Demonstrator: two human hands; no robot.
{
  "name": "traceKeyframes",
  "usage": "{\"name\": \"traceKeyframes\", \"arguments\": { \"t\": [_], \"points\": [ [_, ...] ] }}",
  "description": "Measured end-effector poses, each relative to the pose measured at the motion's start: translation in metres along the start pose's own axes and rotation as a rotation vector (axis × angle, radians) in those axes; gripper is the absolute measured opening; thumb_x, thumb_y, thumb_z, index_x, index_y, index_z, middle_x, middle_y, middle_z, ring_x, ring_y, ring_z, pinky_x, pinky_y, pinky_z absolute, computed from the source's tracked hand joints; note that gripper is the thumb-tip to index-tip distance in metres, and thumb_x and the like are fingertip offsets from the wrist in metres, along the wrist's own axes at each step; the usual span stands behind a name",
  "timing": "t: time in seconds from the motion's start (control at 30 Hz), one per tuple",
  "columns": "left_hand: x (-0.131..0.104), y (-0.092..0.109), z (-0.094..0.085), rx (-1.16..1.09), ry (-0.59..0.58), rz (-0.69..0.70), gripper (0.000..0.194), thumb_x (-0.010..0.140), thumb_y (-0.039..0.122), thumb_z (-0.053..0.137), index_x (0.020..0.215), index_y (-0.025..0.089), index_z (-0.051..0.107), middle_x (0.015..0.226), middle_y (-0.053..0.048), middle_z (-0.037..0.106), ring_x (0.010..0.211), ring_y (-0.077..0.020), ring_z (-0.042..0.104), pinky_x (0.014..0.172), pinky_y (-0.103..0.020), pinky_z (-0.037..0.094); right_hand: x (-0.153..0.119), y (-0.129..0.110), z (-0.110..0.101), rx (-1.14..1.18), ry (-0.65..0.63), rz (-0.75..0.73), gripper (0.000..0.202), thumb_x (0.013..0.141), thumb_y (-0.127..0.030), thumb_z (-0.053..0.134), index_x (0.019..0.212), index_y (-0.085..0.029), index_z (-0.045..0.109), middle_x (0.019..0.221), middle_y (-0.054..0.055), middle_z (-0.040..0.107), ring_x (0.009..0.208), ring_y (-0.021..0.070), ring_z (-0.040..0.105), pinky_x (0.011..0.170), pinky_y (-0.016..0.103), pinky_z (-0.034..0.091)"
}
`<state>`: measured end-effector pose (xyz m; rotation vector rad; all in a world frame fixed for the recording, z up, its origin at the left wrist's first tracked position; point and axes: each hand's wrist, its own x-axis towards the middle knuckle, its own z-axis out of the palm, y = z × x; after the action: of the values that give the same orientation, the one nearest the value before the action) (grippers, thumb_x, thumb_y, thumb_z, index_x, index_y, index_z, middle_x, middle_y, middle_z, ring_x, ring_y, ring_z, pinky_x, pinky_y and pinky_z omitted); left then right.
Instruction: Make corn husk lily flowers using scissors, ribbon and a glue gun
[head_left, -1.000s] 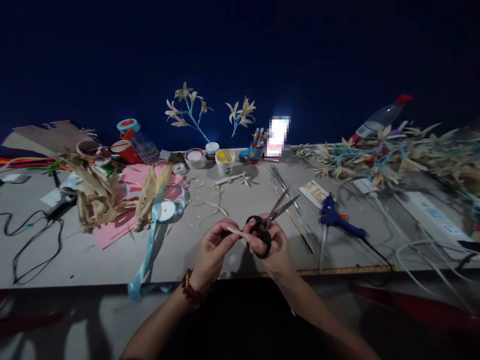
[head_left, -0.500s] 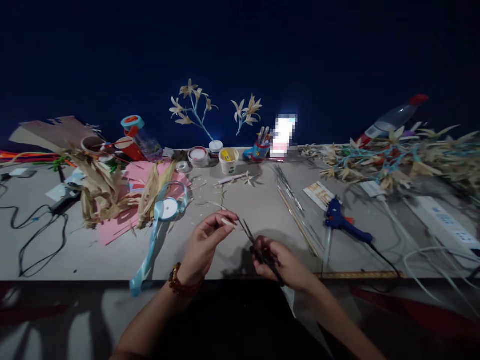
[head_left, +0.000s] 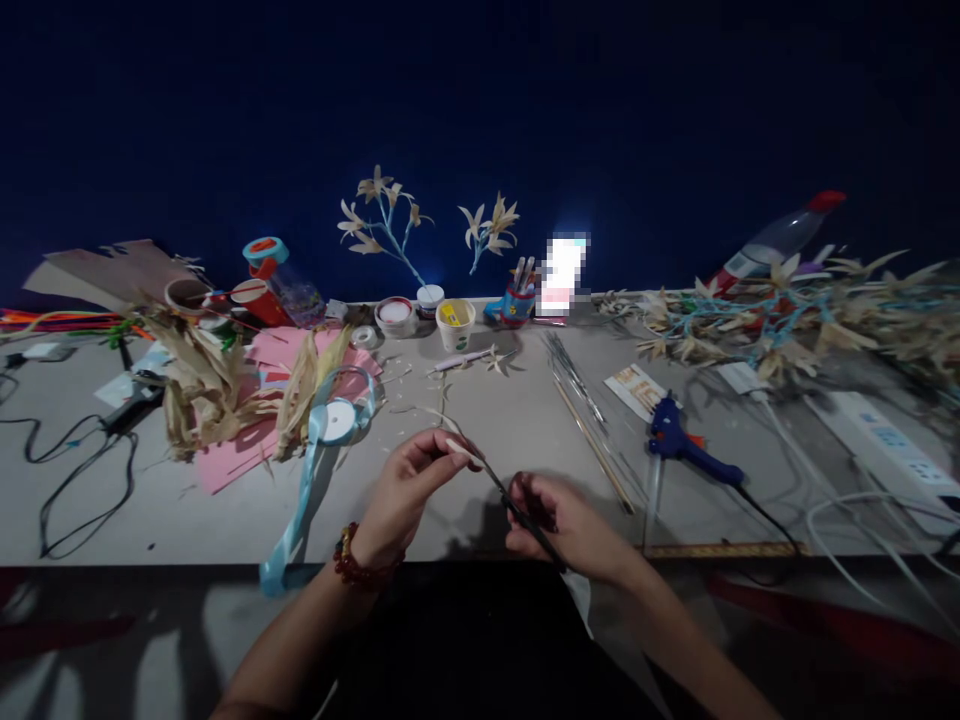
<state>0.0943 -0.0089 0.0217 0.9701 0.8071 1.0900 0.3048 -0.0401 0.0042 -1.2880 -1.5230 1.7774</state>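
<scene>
The left hand (head_left: 405,490) is pinching a thin, pale, husk-like strip (head_left: 454,447); the right hand (head_left: 562,515) is grasping dark, slender metal scissors (head_left: 501,487). Right of the strip, the scissors are slanting roughly along its axis, tips pointing at its right end.

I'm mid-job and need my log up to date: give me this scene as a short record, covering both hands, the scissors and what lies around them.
left hand: pinching a pale strip
right hand: holding scissors
scissors: blades look closed, tips at the strip; contact unclear
left wrist: bead bracelet
left of hands: ribbon, dried husks, pink paper
right of hands: thin stick, blue glue gun
back of table: white cup, leaning bottle
</scene>
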Motion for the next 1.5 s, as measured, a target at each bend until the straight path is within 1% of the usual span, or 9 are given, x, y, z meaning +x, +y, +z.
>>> {"name": "traceKeyframes", "arguments": {
  "t": [0.17, 0.3, 0.5, 0.67, 0.9, 1.13, 1.33, 1.4, 1.5],
  "points": [
    [0.0, 0.002, 0.001, -0.014, -0.014, -0.007, 0.006, 0.085, 0.018, 0.069, 0.08, 0.017, 0.067, 0.089, -0.005, 0.072, 0.084, -0.0155, 0.063, 0.085, -0.029, 0.046, 0.0, 0.0, 0.0, -0.059, 0.032, -0.003, 0.035, 0.068, -0.037, 0.076, 0.074, -0.021, 0.046, 0.069, -0.004, 0.05, 0.061, 0.0106, 0.042, 0.056, 0.023, 0.035],
    [0.001, 0.004, 0.0, -0.014, -0.024, -0.017, 0.006, 0.085, 0.018, 0.069, 0.08, 0.017, 0.066, 0.088, -0.005, 0.072, 0.083, -0.016, 0.064, 0.085, -0.031, 0.047, 0.0, -0.002, 0.001, -0.012, 0.017, 0.014, 0.034, 0.068, -0.038, 0.076, 0.073, -0.022, 0.046, 0.066, -0.006, 0.05, 0.057, 0.0096, 0.041, 0.053, 0.022, 0.033],
    [0.0, 0.004, -0.002, -0.007, -0.034, -0.025, 0.008, 0.085, 0.017, 0.069, 0.079, 0.017, 0.065, 0.086, -0.004, 0.072, 0.081, -0.0152, 0.065, 0.084, -0.03, 0.046, 0.0, -0.003, 0.001, 0.012, 0.014, 0.021, 0.04, 0.066, -0.043, 0.078, 0.07, -0.022, 0.045, 0.062, -0.007, 0.048, 0.052, 0.0085, 0.043, 0.048, 0.021, 0.033],
    [0.001, 0.006, -0.003, 0.01, -0.036, -0.049, 0.009, 0.085, 0.019, 0.07, 0.079, 0.017, 0.064, 0.084, -0.004, 0.073, 0.08, -0.015, 0.065, 0.082, -0.029, 0.046, 0.0, -0.003, 0.001, 0.03, 0.023, 0.058, 0.045, 0.064, -0.046, 0.082, 0.067, -0.022, 0.044, 0.057, -0.009, 0.046, 0.047, 0.0069, 0.042, 0.046, 0.021, 0.032],
    [0.002, 0.01, -0.007, 0.062, -0.058, -0.08, 0.009, 0.085, 0.021, 0.07, 0.079, 0.016, 0.064, 0.085, -0.005, 0.073, 0.081, -0.0149, 0.066, 0.081, -0.028, 0.047, 0.0, -0.002, 0.0, 0.036, -0.002, 0.06, 0.046, 0.064, -0.047, 0.082, 0.067, -0.021, 0.044, 0.057, -0.009, 0.046, 0.045, 0.0067, 0.043, 0.045, 0.02, 0.032],
    [0.004, 0.014, -0.008, 0.117, -0.073, -0.102, 0.013, 0.083, 0.024, 0.072, 0.079, 0.016, 0.063, 0.085, -0.005, 0.074, 0.08, -0.0163, 0.067, 0.082, -0.03, 0.048, 0.001, 0.001, -0.005, -0.169, 0.066, -0.019, 0.042, 0.068, -0.041, 0.079, 0.064, -0.02, 0.043, 0.059, -0.008, 0.043, 0.054, 0.0079, 0.037, 0.048, 0.02, 0.028],
    [0.006, 0.016, -0.007, 0.136, -0.07, -0.103, 0.014, 0.083, 0.025, 0.072, 0.079, 0.016, 0.062, 0.085, -0.006, 0.074, 0.08, -0.0172, 0.068, 0.083, -0.032, 0.049, 0.001, 0.001, -0.007, -0.237, 0.107, -0.092, 0.049, 0.071, -0.047, 0.079, 0.06, -0.021, 0.038, 0.056, -0.008, 0.037, 0.053, 0.0078, 0.029, 0.048, 0.021, 0.023],
    [0.006, 0.017, -0.007, 0.147, -0.075, -0.105, 0.014, 0.083, 0.025, 0.072, 0.079, 0.016, 0.062, 0.085, -0.006, 0.074, 0.08, -0.0175, 0.068, 0.083, -0.033, 0.049, 0.002, 0.002, -0.007, -0.231, 0.128, -0.099, 0.052, 0.069, -0.05, 0.079, 0.059, -0.021, 0.038, 0.053, -0.008, 0.038, 0.051, 0.0077, 0.031, 0.047, 0.021, 0.023],
    [0.006, 0.017, -0.007, 0.161, -0.075, -0.092, 0.013, 0.084, 0.025, 0.07, 0.079, 0.016, 0.063, 0.084, -0.007, 0.074, 0.081, -0.0174, 0.067, 0.083, -0.032, 0.048, 0.003, 0.007, -0.008, -0.122, 0.16, -0.034, 0.049, 0.071, -0.056, 0.075, 0.063, -0.023, 0.04, 0.049, -0.008, 0.045, 0.045, 0.0091, 0.041, 0.046, 0.022, 0.03]
  ]
}}
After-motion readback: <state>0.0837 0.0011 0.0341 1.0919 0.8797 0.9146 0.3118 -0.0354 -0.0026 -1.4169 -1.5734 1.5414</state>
